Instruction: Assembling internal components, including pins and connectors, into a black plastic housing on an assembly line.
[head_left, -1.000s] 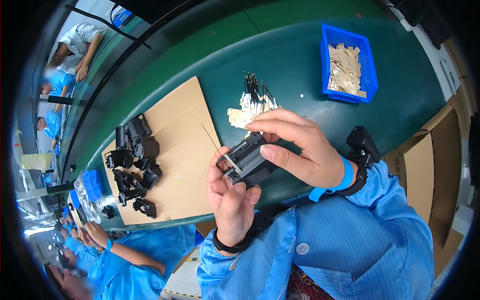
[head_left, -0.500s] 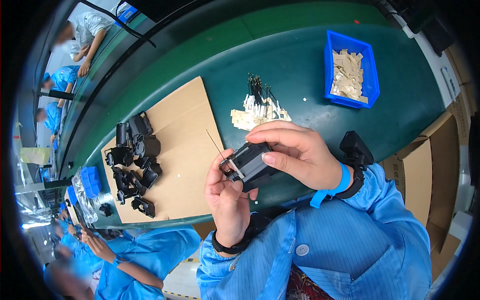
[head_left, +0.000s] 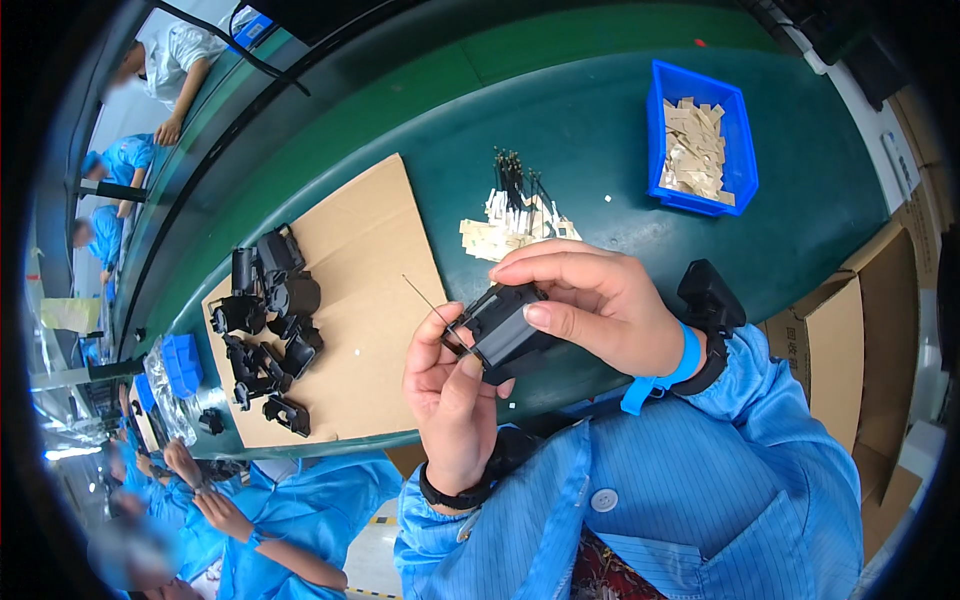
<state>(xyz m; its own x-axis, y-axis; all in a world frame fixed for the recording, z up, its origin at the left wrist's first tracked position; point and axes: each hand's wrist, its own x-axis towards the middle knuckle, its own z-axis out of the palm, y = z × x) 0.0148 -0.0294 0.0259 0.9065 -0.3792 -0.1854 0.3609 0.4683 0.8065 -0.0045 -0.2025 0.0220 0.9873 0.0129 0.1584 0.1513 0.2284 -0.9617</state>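
Both my hands hold a black plastic housing [head_left: 507, 328] above the near part of the table. My right hand [head_left: 610, 305] grips its right end, thumb on the near side and fingers over the far side. At its left end, my left hand [head_left: 450, 395] is closed with thumb and fingertips on the frame-like edge. A thin dark wire [head_left: 424, 297] sticks up and leftward from beside the left fingertips. Whether the wire is fixed to the housing I cannot tell. Beyond my hands lies a bunch of black wires with pale tags [head_left: 520, 215].
Several black plastic housings [head_left: 275, 290] lie on a cardboard sheet [head_left: 375, 300] at the left. A blue bin [head_left: 742, 150] of beige pieces stands far right on the green table [head_left: 590, 130]. Cardboard boxes [head_left: 825, 340] are at the right edge. A co-worker's hands [head_left: 205, 490] are lower left.
My left hand has shifted slightly left and the wire's tip has swung left. The pale strip across the housing's left end no longer shows. The co-worker's hands have moved.
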